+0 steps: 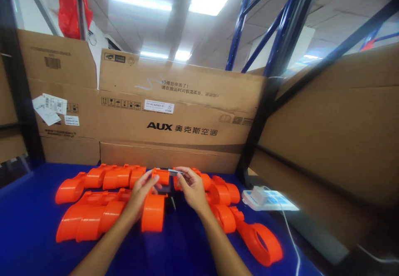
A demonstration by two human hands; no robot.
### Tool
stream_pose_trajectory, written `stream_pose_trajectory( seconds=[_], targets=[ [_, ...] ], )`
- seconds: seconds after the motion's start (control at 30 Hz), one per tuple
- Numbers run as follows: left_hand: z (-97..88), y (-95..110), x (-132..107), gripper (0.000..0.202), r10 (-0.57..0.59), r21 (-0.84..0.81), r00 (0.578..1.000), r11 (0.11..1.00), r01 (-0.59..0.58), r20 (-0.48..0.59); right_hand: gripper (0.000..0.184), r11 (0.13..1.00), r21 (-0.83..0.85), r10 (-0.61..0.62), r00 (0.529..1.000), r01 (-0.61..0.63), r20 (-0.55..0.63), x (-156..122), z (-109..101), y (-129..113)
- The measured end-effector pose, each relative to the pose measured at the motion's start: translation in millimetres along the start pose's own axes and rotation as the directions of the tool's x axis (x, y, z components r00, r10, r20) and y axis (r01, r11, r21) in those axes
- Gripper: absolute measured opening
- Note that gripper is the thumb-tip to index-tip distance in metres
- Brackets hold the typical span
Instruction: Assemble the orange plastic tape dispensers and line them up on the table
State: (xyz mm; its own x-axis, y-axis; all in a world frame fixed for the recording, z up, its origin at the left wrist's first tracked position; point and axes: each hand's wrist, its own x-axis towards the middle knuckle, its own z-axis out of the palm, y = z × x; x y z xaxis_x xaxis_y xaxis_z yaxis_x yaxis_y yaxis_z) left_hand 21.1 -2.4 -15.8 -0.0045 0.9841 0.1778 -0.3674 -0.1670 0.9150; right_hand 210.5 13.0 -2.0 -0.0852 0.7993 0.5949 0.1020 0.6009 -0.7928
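Note:
My left hand is closed on an orange plastic piece, raised over the middle of the blue table surface. Between the fingers of my right hand is a thin flat grey strip, its left end at the orange piece; whether they touch I cannot tell. Just below my left hand stands a short orange tube-like part. To the left lie two rows of similar orange parts. More orange parts sit beyond and beside my right hand, and an orange ring-shaped one lies nearer to me.
A white power strip with a plug and a white cable lies at the right. Cardboard panels wall off the back, and another cardboard panel stands at the right. Dark rack posts rise at the corners.

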Motion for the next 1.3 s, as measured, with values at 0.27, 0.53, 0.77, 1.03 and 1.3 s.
stream_pose_trajectory(
  seconds=[0.27,0.53,0.77,1.03,1.3],
  targets=[
    [-6.1,7,2,0.073,-0.032,-0.046,0.994,0.999,0.027,-0.105,0.037,0.999,0.042,0.021,0.987,-0.015,-0.16,1,0,2],
    [-6.8,5,2,0.07,-0.003,-0.003,0.995,1.0,0.003,-0.095,0.029,0.999,0.019,0.041,0.982,-0.038,-0.183,2,-2,8],
    [-12.2,5,7,0.071,-0.012,0.008,0.995,1.0,0.013,-0.097,0.029,1.0,-0.011,-0.005,0.991,0.003,-0.133,2,-2,8],
    [-13.0,-1,9,0.074,0.005,0.051,0.996,0.999,0.0,-0.094,0.025,0.998,-0.004,-0.06,0.992,0.06,-0.107,2,-2,7],
    [-7.9,-1,2,0.065,0.021,0.057,0.997,0.998,-0.017,-0.068,0.024,0.999,0.012,-0.04,0.998,0.041,-0.046,-2,3,3]
  ],
)
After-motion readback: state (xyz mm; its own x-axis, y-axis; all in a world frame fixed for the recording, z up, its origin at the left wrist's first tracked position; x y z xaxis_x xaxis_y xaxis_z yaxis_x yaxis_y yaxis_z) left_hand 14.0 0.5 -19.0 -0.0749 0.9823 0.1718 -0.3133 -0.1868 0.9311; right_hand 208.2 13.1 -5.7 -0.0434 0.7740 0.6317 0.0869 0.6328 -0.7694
